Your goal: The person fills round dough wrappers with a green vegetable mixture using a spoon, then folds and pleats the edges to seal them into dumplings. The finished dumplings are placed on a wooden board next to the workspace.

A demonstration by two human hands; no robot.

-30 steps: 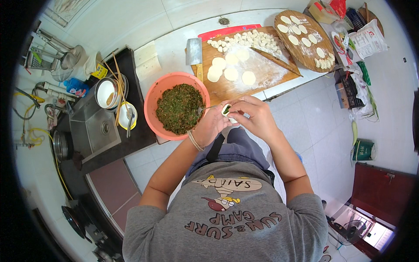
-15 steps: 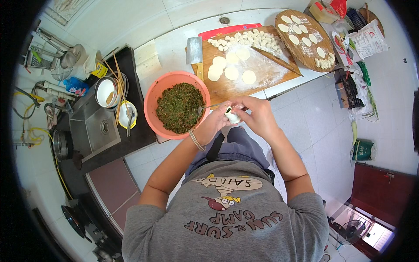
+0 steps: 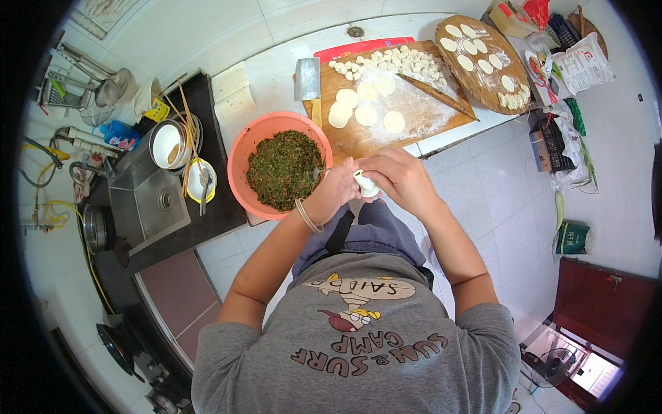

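Observation:
Between my two hands is a white dumpling (image 3: 367, 185), partly folded, with dark green filling showing at its upper opening. My left hand (image 3: 334, 192) is closed round its left side. The fingers and thumb of my right hand (image 3: 403, 181) pinch its right edge. A pink bowl (image 3: 236, 181) of chopped green filling (image 3: 284, 169) stands just left of my hands. A metal spoon (image 3: 318, 172) rests in the filling, its handle reaching toward my left hand. Beyond my hands, round dough wrappers (image 3: 394, 122) lie on the floured wooden board (image 3: 355, 141).
Small dough pieces (image 3: 393, 63), a rolling pin (image 3: 438, 97) and a cleaver (image 3: 307, 81) are on or beside the board. A round wooden board (image 3: 483, 83) at the far right bears wrappers and several dumplings (image 3: 514, 100). At left, bowls (image 3: 167, 146) stand beside the sink (image 3: 148, 214).
The opening in the dumpling has become smaller as my fingers press its edge. Both hands have shifted only slightly. The bowl and boards have stayed in place.

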